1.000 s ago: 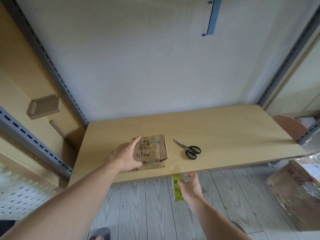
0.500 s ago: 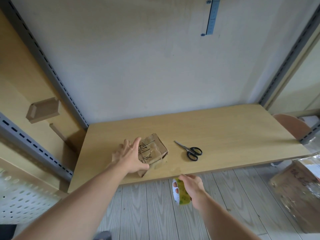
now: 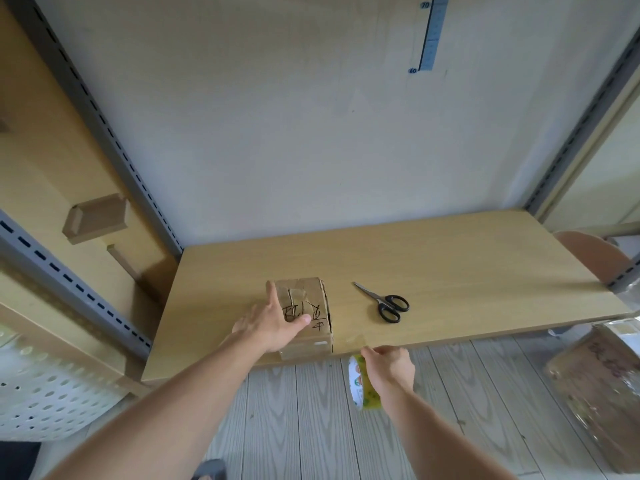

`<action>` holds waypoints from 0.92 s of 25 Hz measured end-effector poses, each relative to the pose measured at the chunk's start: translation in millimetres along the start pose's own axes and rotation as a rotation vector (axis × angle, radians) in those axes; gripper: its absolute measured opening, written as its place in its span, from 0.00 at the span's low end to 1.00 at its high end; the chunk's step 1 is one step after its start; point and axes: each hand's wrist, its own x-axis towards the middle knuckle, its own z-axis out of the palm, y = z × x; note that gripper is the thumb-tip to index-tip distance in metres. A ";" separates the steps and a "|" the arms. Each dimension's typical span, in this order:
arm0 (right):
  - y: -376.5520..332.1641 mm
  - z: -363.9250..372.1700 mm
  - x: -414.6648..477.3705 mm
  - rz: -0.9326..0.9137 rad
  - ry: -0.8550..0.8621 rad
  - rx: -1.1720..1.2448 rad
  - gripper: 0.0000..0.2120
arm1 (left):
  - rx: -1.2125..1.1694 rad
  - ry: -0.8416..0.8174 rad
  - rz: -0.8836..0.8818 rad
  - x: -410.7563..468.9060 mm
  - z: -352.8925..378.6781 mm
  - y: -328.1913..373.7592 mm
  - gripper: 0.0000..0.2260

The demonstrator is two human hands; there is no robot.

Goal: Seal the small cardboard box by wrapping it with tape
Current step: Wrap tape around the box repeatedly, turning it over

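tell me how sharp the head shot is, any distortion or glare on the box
Head view: wide-angle bending bows the shelf uprights at the edges; the box, scissors and table are fairly sharp; the forearms at the bottom are soft; light is even with faint shadows; a slight sheen shows on the clear tape by the left hand, and the right hand holds the roll.

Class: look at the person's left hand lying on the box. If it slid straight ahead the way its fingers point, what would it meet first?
The left hand points away across the top of the small cardboard box. Past the box's far edge lies only bare table, then probably the back wall; depth is unclear.
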 end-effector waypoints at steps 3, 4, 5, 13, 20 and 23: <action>-2.4 0.8 -0.4 0.014 0.047 0.012 0.14 | -0.046 -0.004 0.035 -1.2 1.6 -0.4 0.45; -3.2 0.7 0.2 0.015 0.048 0.019 0.15 | -0.043 -0.008 0.042 -2.1 1.8 -0.7 0.43; -4.0 0.4 0.0 0.013 0.049 0.027 0.15 | -0.002 0.025 0.057 -3.9 1.6 -2.0 0.40; -8.3 8.8 6.4 0.019 0.097 0.017 0.17 | -0.084 0.011 0.501 -26.0 21.7 42.1 0.09; -10.1 4.3 8.9 -0.097 0.063 -0.022 0.14 | -0.387 0.088 0.288 -20.8 25.6 60.1 0.11; -22.8 -5.9 10.7 -0.307 0.042 -0.090 0.14 | -0.552 0.021 0.208 -21.8 17.5 58.9 0.11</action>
